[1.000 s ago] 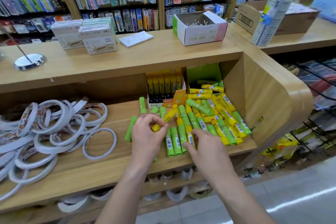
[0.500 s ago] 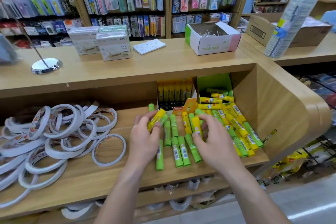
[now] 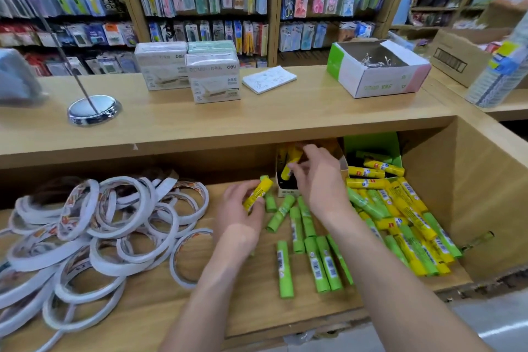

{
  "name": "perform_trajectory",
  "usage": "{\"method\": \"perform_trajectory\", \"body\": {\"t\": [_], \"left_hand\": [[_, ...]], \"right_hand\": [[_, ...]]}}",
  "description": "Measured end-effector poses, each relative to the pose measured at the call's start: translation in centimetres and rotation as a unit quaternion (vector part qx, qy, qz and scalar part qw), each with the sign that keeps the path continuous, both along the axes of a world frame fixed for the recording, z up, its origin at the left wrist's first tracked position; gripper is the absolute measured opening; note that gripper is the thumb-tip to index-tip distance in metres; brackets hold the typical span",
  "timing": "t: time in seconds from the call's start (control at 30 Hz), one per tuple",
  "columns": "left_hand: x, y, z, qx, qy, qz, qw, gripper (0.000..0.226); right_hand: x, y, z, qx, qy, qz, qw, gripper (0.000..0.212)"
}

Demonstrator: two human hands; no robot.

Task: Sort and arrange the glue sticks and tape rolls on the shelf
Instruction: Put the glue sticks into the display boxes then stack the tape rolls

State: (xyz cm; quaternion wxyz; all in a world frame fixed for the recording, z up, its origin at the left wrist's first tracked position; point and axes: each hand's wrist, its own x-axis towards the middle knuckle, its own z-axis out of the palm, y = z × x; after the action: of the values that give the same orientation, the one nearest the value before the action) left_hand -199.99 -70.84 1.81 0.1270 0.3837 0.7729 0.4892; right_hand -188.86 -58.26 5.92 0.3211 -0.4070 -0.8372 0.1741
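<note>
The fingers (image 3: 300, 166) of the right hand (image 3: 323, 183) pinch a yellow glue stick (image 3: 287, 172), now carried from the loose pile to the display box (image 3: 286, 191) at the back of the shelf (image 3: 228, 308). The left hand (image 3: 238, 210) still grips a second yellow stick (image 3: 258, 193). The green sticks (image 3: 300, 234) and tape rolls (image 3: 100, 226) lie unsorted.

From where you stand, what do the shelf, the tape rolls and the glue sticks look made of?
Shelf: pale wood or wood-look laminate, matt; grain streaks show. Tape rolls: thin white rings, probably paper-backed tape; printed cores. Glue sticks: likely smooth plastic tubes, green and yellow, with barcode labels.
</note>
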Motion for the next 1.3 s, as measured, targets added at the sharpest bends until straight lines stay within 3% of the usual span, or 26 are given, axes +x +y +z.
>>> {"method": "perform_trajectory", "body": {"t": [0.2, 0.6, 0.9, 1.07, 1.13, 1.2, 1.3], "left_hand": [[-0.1, -0.1, -0.2, -0.002, -0.003, -0.001, 1.000, 0.031], [-0.2, 0.0, -0.2, -0.017, -0.028, 0.013, 0.999, 0.028], [-0.5, 0.2, -0.3, 0.047, -0.088, 0.009, 0.995, 0.029], [-0.3, -0.2, 0.6, 0.087, -0.114, -0.024, 0.989, 0.028], [0.0, -0.2, 1.1, 0.092, -0.106, -0.030, 0.990, 0.028], [0.5, -0.2, 1.5, 0.099, -0.115, -0.035, 0.988, 0.029], [1.7, 0.3, 2.3, 0.086, -0.128, -0.062, 0.986, 0.029]], "right_hand": [[-0.9, -0.1, -0.1, -0.067, -0.050, -0.019, 0.996, 0.023], [-0.8, -0.5, -1.0, 0.053, -0.008, -0.003, 0.999, 0.017], [-0.8, -0.7, -1.1, 0.108, -0.040, 0.036, 0.993, 0.009], [-0.8, -0.8, 0.1, -0.023, -0.152, 0.027, 0.988, 0.035], [-0.2, -1.2, 0.5, -0.040, -0.120, 0.055, 0.990, 0.039], [1.1, -2.2, 0.8, -0.025, -0.024, 0.091, 0.995, 0.042], [3.2, -3.4, 1.4, -0.051, 0.055, 0.108, 0.991, 0.036]]}}
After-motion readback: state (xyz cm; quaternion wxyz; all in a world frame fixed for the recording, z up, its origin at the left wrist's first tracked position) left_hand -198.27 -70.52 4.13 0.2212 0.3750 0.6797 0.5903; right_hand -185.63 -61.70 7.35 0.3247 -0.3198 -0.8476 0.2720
